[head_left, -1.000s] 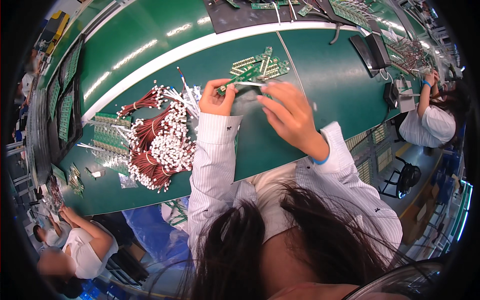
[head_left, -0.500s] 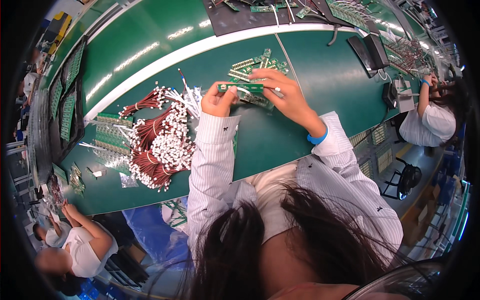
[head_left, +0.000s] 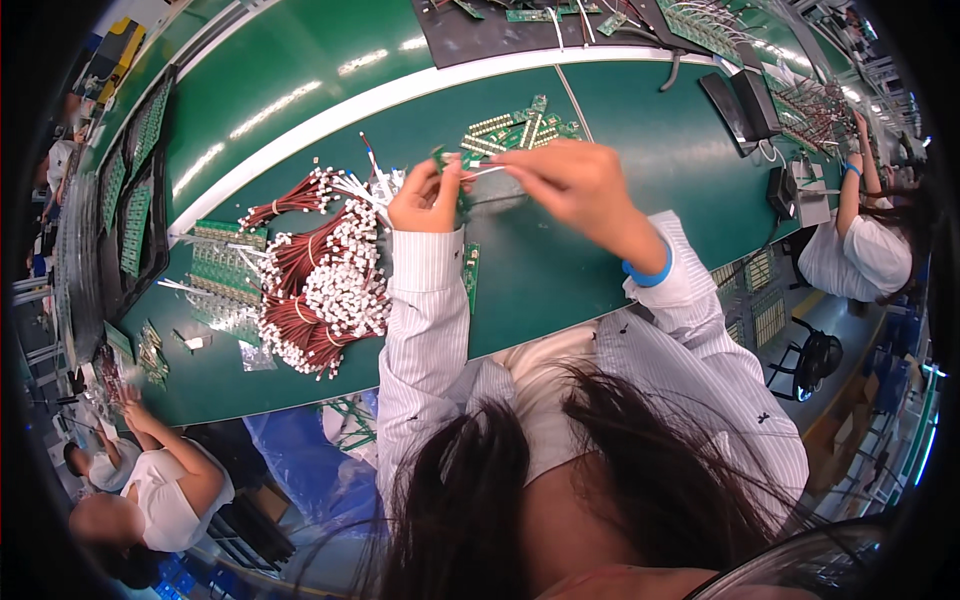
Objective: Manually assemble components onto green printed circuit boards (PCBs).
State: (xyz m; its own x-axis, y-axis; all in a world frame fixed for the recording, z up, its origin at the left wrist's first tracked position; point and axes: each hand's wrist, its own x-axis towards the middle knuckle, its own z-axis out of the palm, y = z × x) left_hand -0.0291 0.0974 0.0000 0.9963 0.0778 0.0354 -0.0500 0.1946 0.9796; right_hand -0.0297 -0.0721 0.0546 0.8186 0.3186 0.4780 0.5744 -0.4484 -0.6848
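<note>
Above the green table my left hand [head_left: 424,203] is closed, pinching a small green circuit board [head_left: 438,156] that is turned mostly edge-on. A short white cable [head_left: 488,171] stretches from the fingertips of that hand to my right hand [head_left: 585,185]. My right fingers are pressed together on the cable's other end. Whether the cable is joined to the board is hidden by my fingers. Just beyond my hands lies a loose pile of green circuit boards [head_left: 535,128] with rows of pale components. Another narrow board [head_left: 470,275] lies beside my left sleeve.
Bundles of red-brown wires with white connectors [head_left: 345,285] lie left of my left arm, with white cables [head_left: 362,195] behind them. Stacked boards [head_left: 222,262] sit farther left. A black mat [head_left: 520,45] is at the back. Co-workers sit at left [head_left: 170,500] and right [head_left: 875,245].
The board in my left hand has turned from flat to nearly edge-on. My right hand has shifted slightly, and the white cable now spans between both hands.
</note>
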